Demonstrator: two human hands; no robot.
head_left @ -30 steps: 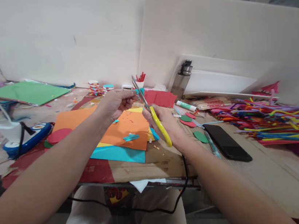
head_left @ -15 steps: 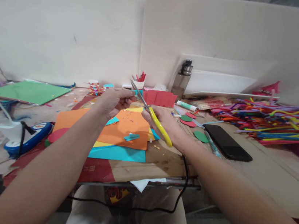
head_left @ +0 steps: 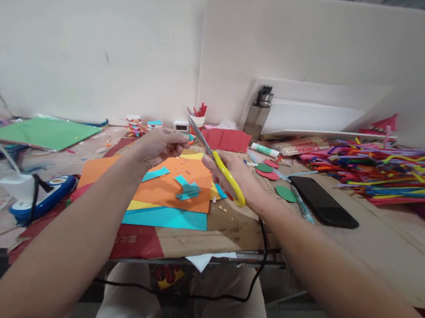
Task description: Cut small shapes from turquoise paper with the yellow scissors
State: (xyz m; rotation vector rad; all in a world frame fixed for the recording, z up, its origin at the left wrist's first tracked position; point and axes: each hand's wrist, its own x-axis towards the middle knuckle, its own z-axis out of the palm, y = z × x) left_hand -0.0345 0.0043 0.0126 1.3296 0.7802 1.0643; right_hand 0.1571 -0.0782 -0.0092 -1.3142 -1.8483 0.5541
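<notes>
My right hand (head_left: 234, 174) grips yellow-handled scissors (head_left: 216, 161), their blades pointing up and away. My left hand (head_left: 159, 146) is closed in a pinch at the blades on a small teal paper scrap (head_left: 191, 137), mostly hidden by the fingers. Below the hands lies an orange sheet (head_left: 161, 184) on teal (head_left: 165, 218) and yellow paper. A cut teal piece (head_left: 187, 188) sits on the orange sheet, and another teal scrap (head_left: 154, 174) lies to its left.
A black phone (head_left: 322, 201), green and red paper discs (head_left: 272, 169) and a glue stick (head_left: 264, 149) lie to the right. Further right is a heap of pipe cleaners (head_left: 386, 172). A green sheet (head_left: 42, 133) and a blue device (head_left: 43, 197) lie left. A metal bottle (head_left: 257, 114) stands at the back.
A teal piece has dropped from the scissors onto the orange sheet. Both hands have stayed almost in place, the left one a little lower.
</notes>
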